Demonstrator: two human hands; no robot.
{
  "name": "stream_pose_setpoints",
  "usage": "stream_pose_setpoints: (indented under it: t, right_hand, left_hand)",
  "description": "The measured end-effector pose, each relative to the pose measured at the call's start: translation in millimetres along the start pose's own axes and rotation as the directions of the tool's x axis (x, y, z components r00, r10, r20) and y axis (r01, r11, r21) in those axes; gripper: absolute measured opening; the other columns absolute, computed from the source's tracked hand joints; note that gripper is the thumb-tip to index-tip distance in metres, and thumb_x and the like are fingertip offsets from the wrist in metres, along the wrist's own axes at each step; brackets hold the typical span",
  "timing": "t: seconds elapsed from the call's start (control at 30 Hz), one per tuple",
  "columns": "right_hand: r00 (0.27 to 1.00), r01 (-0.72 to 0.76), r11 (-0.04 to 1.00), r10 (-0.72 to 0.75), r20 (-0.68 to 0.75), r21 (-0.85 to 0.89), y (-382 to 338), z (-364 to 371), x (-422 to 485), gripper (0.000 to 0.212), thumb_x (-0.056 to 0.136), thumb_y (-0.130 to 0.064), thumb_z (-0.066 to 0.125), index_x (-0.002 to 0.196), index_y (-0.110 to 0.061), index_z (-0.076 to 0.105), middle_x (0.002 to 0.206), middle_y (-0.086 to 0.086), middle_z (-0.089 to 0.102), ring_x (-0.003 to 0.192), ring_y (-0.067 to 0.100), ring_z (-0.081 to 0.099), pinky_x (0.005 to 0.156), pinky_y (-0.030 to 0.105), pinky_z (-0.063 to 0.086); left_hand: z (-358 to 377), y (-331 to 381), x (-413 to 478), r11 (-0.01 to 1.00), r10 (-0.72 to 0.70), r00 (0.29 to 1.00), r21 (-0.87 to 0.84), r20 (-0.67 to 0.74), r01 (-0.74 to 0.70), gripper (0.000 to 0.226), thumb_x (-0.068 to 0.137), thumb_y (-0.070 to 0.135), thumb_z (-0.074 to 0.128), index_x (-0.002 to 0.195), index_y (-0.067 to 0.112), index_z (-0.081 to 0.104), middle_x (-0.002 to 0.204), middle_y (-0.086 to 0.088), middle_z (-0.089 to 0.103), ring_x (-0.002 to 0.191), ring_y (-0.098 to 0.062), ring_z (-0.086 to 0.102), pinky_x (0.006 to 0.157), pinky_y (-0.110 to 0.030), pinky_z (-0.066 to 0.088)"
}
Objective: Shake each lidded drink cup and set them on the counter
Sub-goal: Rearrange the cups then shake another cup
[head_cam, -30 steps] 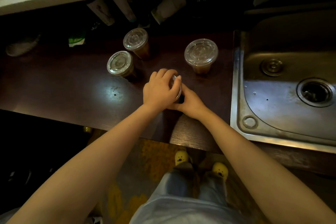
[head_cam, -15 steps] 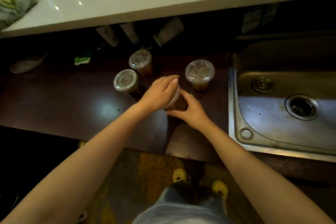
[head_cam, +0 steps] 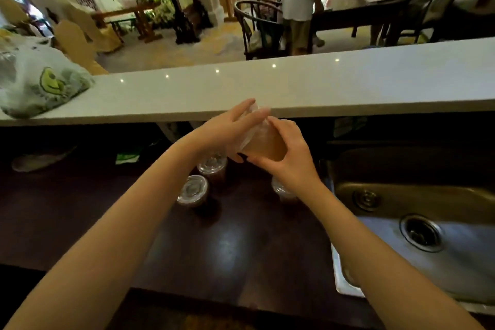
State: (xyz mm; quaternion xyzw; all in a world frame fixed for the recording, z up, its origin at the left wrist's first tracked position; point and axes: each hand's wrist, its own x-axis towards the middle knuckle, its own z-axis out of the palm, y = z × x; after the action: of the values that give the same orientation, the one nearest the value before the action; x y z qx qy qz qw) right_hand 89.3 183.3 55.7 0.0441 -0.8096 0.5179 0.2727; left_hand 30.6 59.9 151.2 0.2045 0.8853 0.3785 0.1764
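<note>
Spillage is the main hazard I note at this moment: the cup (head_cam: pixel 263 142) is held tilted in the air between both hands, and its lid is a thin press-on dome, so I judge that a hard shake or a squeeze on the soft wall could pop the lid and throw the amber drink over the dark worktop (head_cam: pixel 241 249) below. The left hand (head_cam: pixel 230 131) is cupped over the lid end, fingers curled partway round it; the right hand (head_cam: pixel 288 151) is closed around the lower body and base, thumb on the near side. Both hands have firm hold of the one cup and nothing else. The cup sits above the dark worktop and just in front of the edge of the pale counter (head_cam: pixel 348 83), clear of both surfaces. Its long axis runs on a slant, lid end up and to the left, away from me, base down and to the right, toward me; liquid lies against the lower part. A second risk I record is a knock: three more cups stand right beneath the hands, two (head_cam: pixel 193 190) (head_cam: pixel 213 166) under the left wrist and one (head_cam: pixel 282 191) partly hidden behind the right wrist, so a downward stroke could topple them. The sink (head_cam: pixel 428 222) lies close to the right. The counter edge is also near enough to be struck on an upward stroke. Motion blur hides the exact seating of the lid.
</note>
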Motion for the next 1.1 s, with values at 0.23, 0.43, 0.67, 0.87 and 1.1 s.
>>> stream_pose_setpoints:
  t: [0.23, 0.43, 0.67, 0.87, 1.1]
  right_hand:
    - [0.998, 0.002, 0.997, -0.006, 0.056, 0.072, -20.8, -15.5, 18.4, 0.073, 0.078, -0.028, 0.073, 0.139, -0.027, 0.033, 0.131, -0.01, 0.039, 0.113, -0.008, 0.042, 0.09, 0.005, 0.039]
    - [0.875, -0.475, 0.801, 0.382, 0.298, 0.366, -34.7, -39.8, 30.7, 0.069, 0.079, -0.068, 0.03, 0.134, -0.027, 0.042, 0.127, 0.006, 0.058, 0.104, 0.018, 0.063, 0.084, 0.034, 0.054]
    - [0.874, -0.482, 0.695, 0.344, 0.343, 0.534, -54.1, -46.1, 45.2, 0.051, 0.092, -0.055, 0.037, 0.125, -0.017, 0.045, 0.091, 0.011, 0.061, 0.058, 0.016, 0.056, 0.052, 0.025, 0.048]
    - [0.955, -0.288, 0.884, 0.24, 0.173, 0.368, -52.7, -44.6, 47.8, 0.035, 0.09, -0.035, 0.054, 0.122, -0.026, 0.042, 0.115, 0.0, 0.053, 0.092, 0.018, 0.064, 0.07, 0.026, 0.058]
    - [0.978, -0.02, 0.984, -0.017, 0.208, 0.175, -48.8, -45.8, 38.7, 0.052, 0.085, -0.014, 0.066, 0.121, -0.039, 0.039, 0.123, -0.025, 0.042, 0.107, 0.0, 0.053, 0.088, 0.025, 0.053]
  left_hand:
    - [-14.4, 4.4, 8.8, 0.979, 0.151, 0.988, -0.136, -0.023, -0.153, 0.076, 0.073, 0.033, 0.067, 0.14, 0.038, 0.029, 0.127, -0.005, 0.049, 0.094, -0.02, 0.06, 0.063, -0.025, 0.049]
    - [-21.8, 3.1, 0.9, 0.908, 0.383, 0.92, -0.146, -0.085, -0.392, 0.067, 0.069, 0.027, 0.066, 0.127, 0.046, 0.038, 0.121, 0.013, 0.045, 0.103, -0.01, 0.056, 0.074, -0.02, 0.053]
    - [-25.3, -0.1, 5.8, 0.806, 0.565, 0.816, -0.126, -0.127, -0.578, 0.077, 0.068, 0.034, 0.069, 0.133, 0.049, 0.03, 0.141, 0.008, 0.036, 0.126, -0.018, 0.045, 0.098, -0.038, 0.048]
    - [-26.8, -9.6, 20.7, 0.824, 0.378, 0.926, -0.46, 0.01, -0.331, 0.087, 0.07, 0.045, 0.069, 0.141, 0.052, 0.018, 0.152, 0.004, 0.024, 0.124, -0.016, 0.048, 0.092, -0.034, 0.052]
    - [-27.2, -20.0, 20.0, 0.614, 0.309, 0.926, -0.789, 0.218, -0.019, 0.049, 0.072, 0.041, 0.07, 0.117, 0.029, 0.054, 0.129, -0.012, 0.056, 0.106, -0.029, 0.061, 0.072, -0.041, 0.055]
